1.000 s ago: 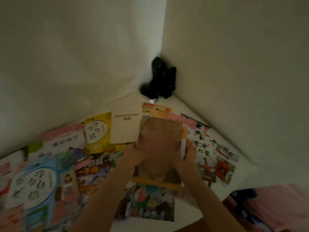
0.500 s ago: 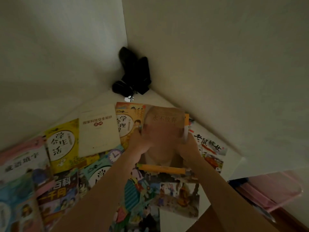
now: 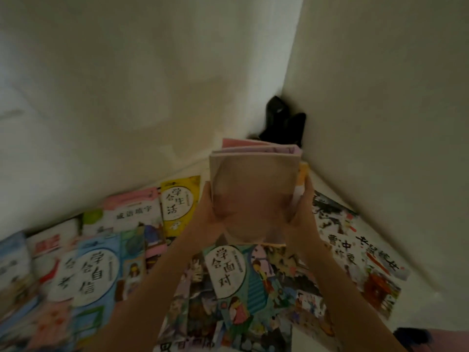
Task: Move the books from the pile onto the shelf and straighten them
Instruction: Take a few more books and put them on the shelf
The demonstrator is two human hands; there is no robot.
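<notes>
I hold a small stack of books point(image 3: 253, 189) between both hands, lifted and tilted up above the spread of books. Its front cover is pale brown, and pink and orange books show behind it. My left hand point(image 3: 210, 209) grips the stack's left edge and my right hand point(image 3: 302, 212) grips its right edge. Beneath lie several picture books flat on the white surface point(image 3: 330, 184): a yellow one point(image 3: 177, 204), a teal one point(image 3: 228, 270) and a blue one point(image 3: 94, 270).
Two white walls meet in a corner at the back right. A black object point(image 3: 281, 123) sits in that corner. More books point(image 3: 355, 255) lie to the right near the wall. A pink thing point(image 3: 451, 341) shows at the bottom right edge.
Both hands have lifted the stack off the spread and tilted it upright, so its top edges now show. The view has swung left.
</notes>
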